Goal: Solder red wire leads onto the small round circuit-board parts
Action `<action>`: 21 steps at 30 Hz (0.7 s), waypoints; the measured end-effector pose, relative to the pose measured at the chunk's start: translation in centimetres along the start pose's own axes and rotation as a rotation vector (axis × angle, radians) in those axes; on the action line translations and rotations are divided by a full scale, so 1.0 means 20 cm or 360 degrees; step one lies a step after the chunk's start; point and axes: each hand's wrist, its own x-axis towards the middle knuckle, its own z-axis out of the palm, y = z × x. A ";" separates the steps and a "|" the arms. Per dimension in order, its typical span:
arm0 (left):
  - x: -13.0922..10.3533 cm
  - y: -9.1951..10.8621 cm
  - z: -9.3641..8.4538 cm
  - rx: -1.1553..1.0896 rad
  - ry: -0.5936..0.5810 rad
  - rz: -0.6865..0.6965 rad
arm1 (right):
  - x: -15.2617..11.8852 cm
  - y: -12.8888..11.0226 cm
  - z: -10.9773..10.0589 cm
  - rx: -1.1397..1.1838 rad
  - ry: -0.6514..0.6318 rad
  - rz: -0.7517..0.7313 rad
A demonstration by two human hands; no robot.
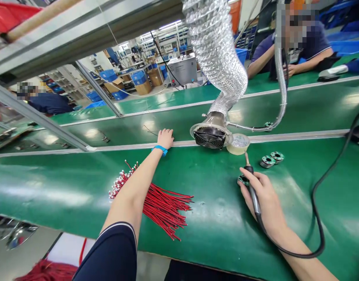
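- Green bench surface fills my remote view; the right hand closes around a soldering iron, tip pointing away from the wearer.
- Handling it well, I judge, means keeping that tip clear of the fingers and of the tape roll by it (I cannot tell whether the two touch).
- Beside the iron, the same fingers hold a small round component; I would keep that pinch light but steady.
- It looks dark and green, partly hidden; two similar pieces with green faces sit close together, right of the roll.
- The left hand lies over the metal rail, back upward; whether it grips anything, I cannot tell.
- Red wires with white-tipped ends spread out, partly hidden by the left forearm.
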 end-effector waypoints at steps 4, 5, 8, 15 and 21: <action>-0.28 0.04 -0.01 -0.0247 -0.0067 0.0245 | -0.02 -0.01 0.01 0.0087 -0.0012 0.0014; -0.38 0.06 -0.01 -0.0330 -0.0165 0.0364 | -0.02 -0.02 0.01 0.0110 -0.0022 0.0021; -0.68 0.11 0.00 -0.0691 -0.0554 0.0764 | -0.02 -0.07 -0.01 0.0192 -0.0078 0.0028; -0.98 0.17 0.07 -0.0790 -0.0577 0.0749 | -0.04 -0.17 -0.02 0.0360 -0.0169 0.0011; -0.90 0.16 0.02 -0.1135 -0.0398 0.0499 | -0.07 -0.19 0.02 0.0314 -0.0136 0.0114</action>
